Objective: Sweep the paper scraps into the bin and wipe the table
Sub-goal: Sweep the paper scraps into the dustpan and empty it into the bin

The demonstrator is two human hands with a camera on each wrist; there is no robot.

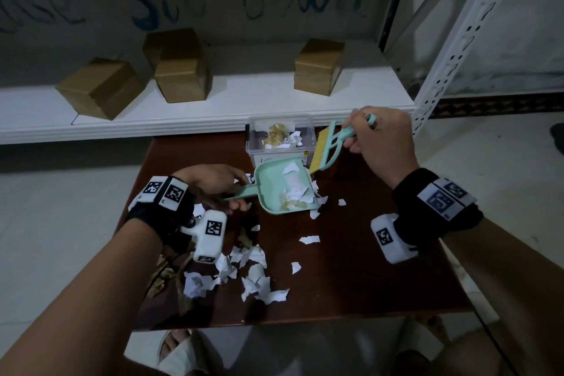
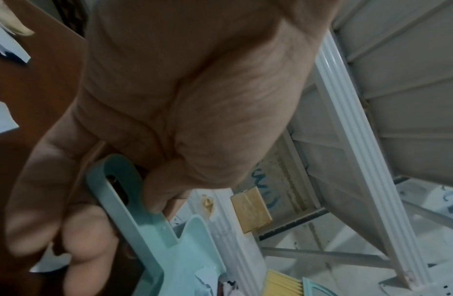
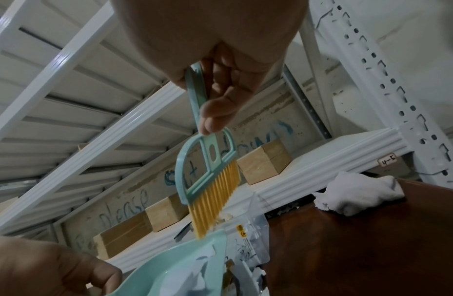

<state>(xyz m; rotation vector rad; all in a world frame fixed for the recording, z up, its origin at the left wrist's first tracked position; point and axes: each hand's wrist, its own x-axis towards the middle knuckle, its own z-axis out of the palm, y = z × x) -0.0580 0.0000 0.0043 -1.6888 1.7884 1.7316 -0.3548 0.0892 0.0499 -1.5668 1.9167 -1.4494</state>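
My left hand [image 1: 213, 183] grips the handle of a mint-green dustpan [image 1: 283, 189], which holds several white paper scraps; the fingers curl round the handle [image 2: 124, 196] in the left wrist view. My right hand [image 1: 378, 140] holds a mint brush [image 1: 328, 146] with yellow bristles [image 3: 215, 198], raised over the pan's far edge. A clear plastic bin [image 1: 279, 139] with scraps inside stands just behind the pan. Many torn scraps [image 1: 253, 272] lie on the dark brown table [image 1: 351, 284], mostly near my left wrist. A white cloth [image 3: 359, 192] lies at the table's far right corner.
A white metal shelf [image 1: 213, 113] runs along the table's far edge, carrying several wooden blocks [image 1: 181, 79]. A perforated white upright [image 1: 457, 49] stands at the right. My feet in white slippers [image 1: 180, 354] are below the table's near edge.
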